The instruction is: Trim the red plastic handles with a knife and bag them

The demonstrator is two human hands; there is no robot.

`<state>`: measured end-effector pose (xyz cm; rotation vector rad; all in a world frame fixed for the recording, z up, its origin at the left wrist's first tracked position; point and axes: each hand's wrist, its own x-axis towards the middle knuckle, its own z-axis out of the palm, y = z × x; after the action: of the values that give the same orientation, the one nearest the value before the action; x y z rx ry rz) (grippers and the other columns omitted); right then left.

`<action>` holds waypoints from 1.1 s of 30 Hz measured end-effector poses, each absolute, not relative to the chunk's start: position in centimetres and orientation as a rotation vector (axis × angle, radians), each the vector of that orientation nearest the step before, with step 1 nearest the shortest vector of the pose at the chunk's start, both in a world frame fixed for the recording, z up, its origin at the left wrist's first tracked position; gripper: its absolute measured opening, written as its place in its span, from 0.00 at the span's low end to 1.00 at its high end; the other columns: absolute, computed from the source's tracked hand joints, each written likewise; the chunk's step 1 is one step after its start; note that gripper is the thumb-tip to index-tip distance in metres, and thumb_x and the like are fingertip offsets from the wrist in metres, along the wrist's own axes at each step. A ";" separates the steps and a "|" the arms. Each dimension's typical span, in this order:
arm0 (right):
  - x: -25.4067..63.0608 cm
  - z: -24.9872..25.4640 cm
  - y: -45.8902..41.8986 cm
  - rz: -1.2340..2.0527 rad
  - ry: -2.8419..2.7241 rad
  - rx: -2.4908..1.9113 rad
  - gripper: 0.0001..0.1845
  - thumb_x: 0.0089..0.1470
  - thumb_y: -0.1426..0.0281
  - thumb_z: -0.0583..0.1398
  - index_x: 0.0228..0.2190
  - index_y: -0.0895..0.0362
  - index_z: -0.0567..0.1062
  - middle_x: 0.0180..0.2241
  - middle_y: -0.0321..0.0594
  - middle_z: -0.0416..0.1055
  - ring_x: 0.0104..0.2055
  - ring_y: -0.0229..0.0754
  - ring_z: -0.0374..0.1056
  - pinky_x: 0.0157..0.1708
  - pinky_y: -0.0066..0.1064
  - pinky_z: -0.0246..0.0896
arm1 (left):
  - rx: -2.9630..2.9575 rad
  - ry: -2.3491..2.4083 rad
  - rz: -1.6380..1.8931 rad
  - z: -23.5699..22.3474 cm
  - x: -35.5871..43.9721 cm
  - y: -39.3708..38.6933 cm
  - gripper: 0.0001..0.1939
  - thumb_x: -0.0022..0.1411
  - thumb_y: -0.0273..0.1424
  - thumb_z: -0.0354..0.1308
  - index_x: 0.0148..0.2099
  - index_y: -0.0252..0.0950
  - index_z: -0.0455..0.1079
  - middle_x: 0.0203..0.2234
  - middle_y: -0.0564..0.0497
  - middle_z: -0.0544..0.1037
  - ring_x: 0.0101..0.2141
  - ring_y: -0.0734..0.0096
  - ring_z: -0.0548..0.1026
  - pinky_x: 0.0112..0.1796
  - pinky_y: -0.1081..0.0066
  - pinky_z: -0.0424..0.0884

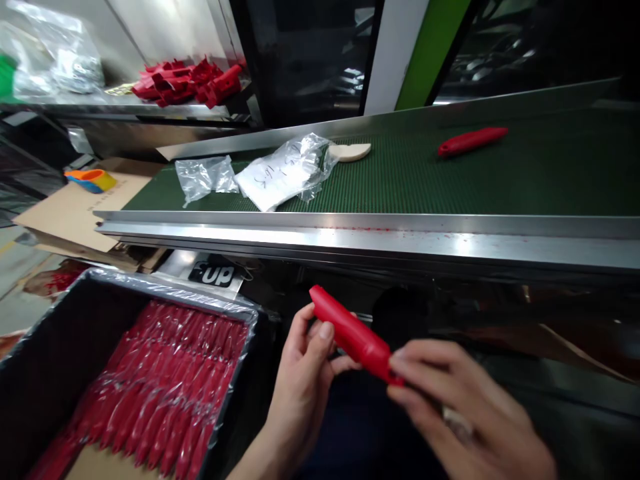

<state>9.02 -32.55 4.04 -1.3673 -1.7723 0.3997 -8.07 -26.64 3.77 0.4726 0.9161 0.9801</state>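
A red plastic handle (353,333) is held at a slant in front of my body, below the conveyor's edge. My left hand (310,363) grips its upper part, with the thumb on top and the fingers underneath. At the handle's lower end, my right hand (450,397) has its thumb and fingertips closed on the tip. Something small and pale (457,423) shows in the right palm; what it is I cannot make out. Another red handle (473,141) of similar shape lies on the green conveyor belt (400,183).
At lower left stands a plastic-lined crate (250,313) with rows of bagged red handles (165,380). Plastic bags (280,173) and a pale half-round piece (350,152) rest on the belt. Red parts (187,81) are piled on a metal shelf. Cardboard (75,213) lies left, under an orange-yellow-blue item (93,180).
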 end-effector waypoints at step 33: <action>10.5 7.7 -28.5 0.122 -2.262 -1.103 0.19 0.58 0.82 0.56 0.50 0.60 0.73 0.48 0.44 0.72 0.46 0.42 0.66 0.42 0.36 0.62 | 0.367 0.600 0.796 5.9 -9.3 -29.2 0.12 0.61 0.31 0.54 0.48 0.39 0.70 0.39 0.47 0.74 0.26 0.77 0.70 0.23 0.80 0.67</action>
<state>10.47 -28.51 7.65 -1.1027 -2.2621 0.1224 -9.34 -29.24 5.89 0.3675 0.5998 0.7956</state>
